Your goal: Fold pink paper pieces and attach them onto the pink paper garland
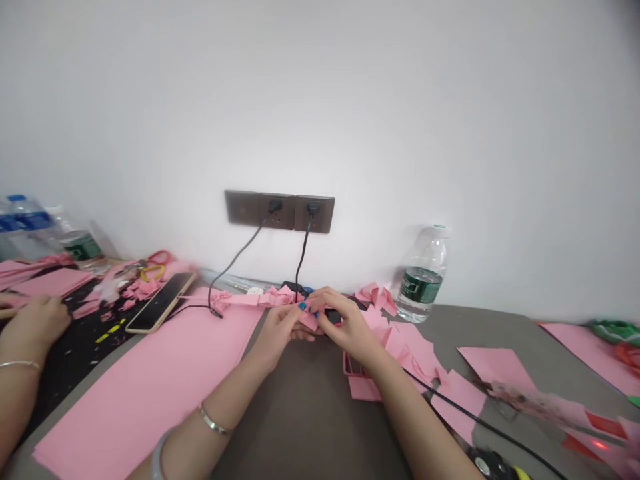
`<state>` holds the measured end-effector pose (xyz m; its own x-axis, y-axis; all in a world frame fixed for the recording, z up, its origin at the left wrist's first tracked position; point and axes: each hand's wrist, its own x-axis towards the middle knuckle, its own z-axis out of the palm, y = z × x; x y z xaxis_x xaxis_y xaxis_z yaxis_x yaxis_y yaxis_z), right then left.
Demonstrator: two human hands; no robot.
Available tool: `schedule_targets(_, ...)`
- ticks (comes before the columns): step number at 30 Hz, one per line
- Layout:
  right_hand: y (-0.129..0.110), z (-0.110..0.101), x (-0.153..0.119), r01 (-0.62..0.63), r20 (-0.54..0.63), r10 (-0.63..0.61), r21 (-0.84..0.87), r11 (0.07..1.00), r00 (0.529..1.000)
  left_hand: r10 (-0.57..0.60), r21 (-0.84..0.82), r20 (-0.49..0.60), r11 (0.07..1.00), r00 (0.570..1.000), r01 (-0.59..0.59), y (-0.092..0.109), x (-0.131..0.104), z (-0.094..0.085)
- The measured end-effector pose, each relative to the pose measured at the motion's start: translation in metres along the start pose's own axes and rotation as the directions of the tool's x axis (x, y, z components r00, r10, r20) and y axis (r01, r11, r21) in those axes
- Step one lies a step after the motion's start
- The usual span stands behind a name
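Both of my hands meet over the middle of the table, pinching one small folded piece of pink paper (309, 321). My left hand (281, 330) grips its left side, the thumb on top and the other fingers beneath. From the right, my right hand (345, 327) holds the same paper between thumb and fingertips. Part of the paper is hidden by my fingers. Just behind my hands lies a row of folded pink pieces (273, 297). Beside my right forearm is a pile of folded pink papers (407, 347) around a pink wire basket (349, 365).
Long pink sheets (165, 387) lie at left, with a phone (163, 303) at their edge. A water bottle (423, 283) stands at right by the wall. Black cables run from the wall sockets (280, 211). Another person's hand (37, 327) is at far left.
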<state>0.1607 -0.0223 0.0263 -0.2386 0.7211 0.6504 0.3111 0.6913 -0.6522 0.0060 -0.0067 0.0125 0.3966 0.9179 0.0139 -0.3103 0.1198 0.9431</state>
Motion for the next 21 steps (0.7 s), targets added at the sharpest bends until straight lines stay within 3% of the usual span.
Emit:
schedule_targets(6, 0.003, 0.001, 0.0, -0.027, -0.034, 0.029, 0.048, 0.998, 0.999, 0.0, 0.1, -0.002, 0.995, 1.0, 0.0, -0.001, 0.001, -0.001)
schedule_targets(9, 0.008, 0.004, -0.002, -0.119, -0.089, 0.133, 0.139, 0.983, 0.987, 0.015, 0.143, -0.034, 0.99, 0.999, -0.01, -0.001, 0.003, -0.004)
schedule_targets(12, 0.012, 0.008, -0.003, -0.234, -0.149, 0.285, 0.292, 0.928, 0.947, 0.052, 0.184, -0.07, 0.982, 0.996, -0.038, -0.003, 0.004, -0.006)
schedule_targets(17, 0.015, 0.01, -0.003, -0.379, -0.002, 0.408, 0.366, 0.85, 0.913, 0.097, 0.242, -0.014, 0.966, 0.995, -0.09, -0.007, 0.005, -0.008)
schedule_targets(21, 0.015, 0.01, -0.003, -0.391, 0.015, 0.419, 0.389, 0.834, 0.908, 0.14, 0.303, 0.015, 0.943, 0.99, -0.138, -0.008, 0.006, -0.01)
